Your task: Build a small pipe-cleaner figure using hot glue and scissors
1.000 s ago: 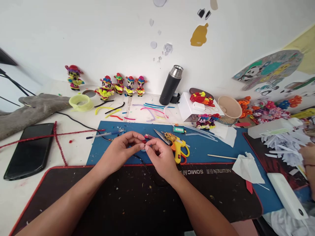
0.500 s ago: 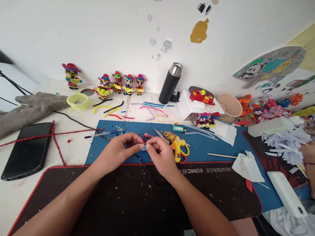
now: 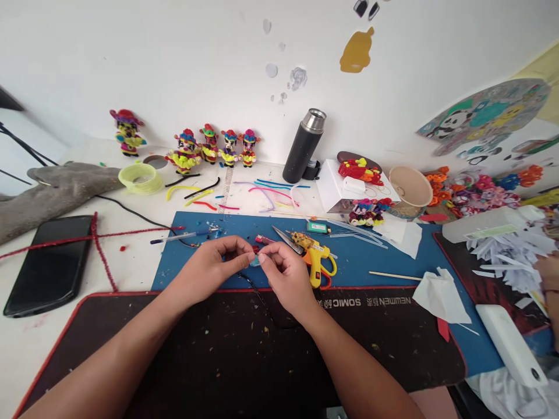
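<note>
Left hand [image 3: 213, 266]: palm turned inward, thumb and forefinger tips drawn together in a near-closed pinch; whether anything is gripped cannot be told
Right hand [image 3: 286, 276]: mirror posture, thumb and forefinger tips likewise drawn close, just beside the left fingertips; its hold, too, cannot be told
Pale-blue piece [image 3: 254, 262]: very small, seen directly below and between the two pinches; whether it touches the fingertips or lies on the mat beneath is unclear
Dark-red piece [image 3: 255, 249]: just beyond the meeting point of the fingertips, partly hidden by them
Blue mat [image 3: 353, 265]: spread under both hands, its near edge covered by the dark desk pad [image 3: 196, 361]
Glue gun [image 3: 318, 265]: yellow, near the right hand on its outer side, lying over part of the scissors [image 3: 288, 240]
Pen [image 3: 186, 236]: on the far side of the left hand, partly on the mat
Coloured stems [image 3: 282, 184]: scattered on the white tabletop beyond the mat, well apart from both hands
</note>
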`<state>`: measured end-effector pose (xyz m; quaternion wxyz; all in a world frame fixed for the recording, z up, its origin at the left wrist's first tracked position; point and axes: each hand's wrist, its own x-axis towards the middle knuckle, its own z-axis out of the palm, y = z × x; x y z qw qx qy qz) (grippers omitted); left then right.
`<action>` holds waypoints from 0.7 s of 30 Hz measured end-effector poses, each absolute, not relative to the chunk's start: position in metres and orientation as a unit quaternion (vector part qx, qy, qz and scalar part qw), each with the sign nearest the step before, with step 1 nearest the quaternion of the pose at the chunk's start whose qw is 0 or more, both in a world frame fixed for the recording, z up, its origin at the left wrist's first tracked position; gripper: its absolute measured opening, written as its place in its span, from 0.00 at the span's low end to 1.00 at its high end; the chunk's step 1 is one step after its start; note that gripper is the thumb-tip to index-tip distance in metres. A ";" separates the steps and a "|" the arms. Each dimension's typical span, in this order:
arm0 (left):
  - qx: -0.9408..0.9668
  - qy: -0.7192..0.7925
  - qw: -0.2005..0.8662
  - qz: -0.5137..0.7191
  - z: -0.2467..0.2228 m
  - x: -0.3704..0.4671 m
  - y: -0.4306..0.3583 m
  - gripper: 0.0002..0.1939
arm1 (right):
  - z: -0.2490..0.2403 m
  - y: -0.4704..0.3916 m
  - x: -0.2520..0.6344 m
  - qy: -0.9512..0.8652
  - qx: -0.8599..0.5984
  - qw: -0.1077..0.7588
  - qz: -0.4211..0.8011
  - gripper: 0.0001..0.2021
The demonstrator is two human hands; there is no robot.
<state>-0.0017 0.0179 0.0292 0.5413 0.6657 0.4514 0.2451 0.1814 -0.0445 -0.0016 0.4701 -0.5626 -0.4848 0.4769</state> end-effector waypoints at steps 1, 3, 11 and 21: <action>0.662 0.453 0.545 0.245 0.028 -0.002 0.018 0.18 | -0.002 -0.045 0.182 -0.482 -0.562 0.473 0.477 0.10; 0.658 0.454 0.549 0.245 0.026 -0.003 0.019 0.18 | -0.003 -0.045 0.183 -0.480 -0.564 0.478 0.473 0.10; 0.667 0.454 0.538 0.242 0.028 0.000 0.018 0.18 | -0.002 -0.044 0.184 -0.501 -0.569 0.473 0.449 0.08; 0.675 0.458 0.528 0.234 0.030 0.001 0.018 0.19 | -0.002 -0.046 0.184 -0.512 -0.575 0.458 0.444 0.08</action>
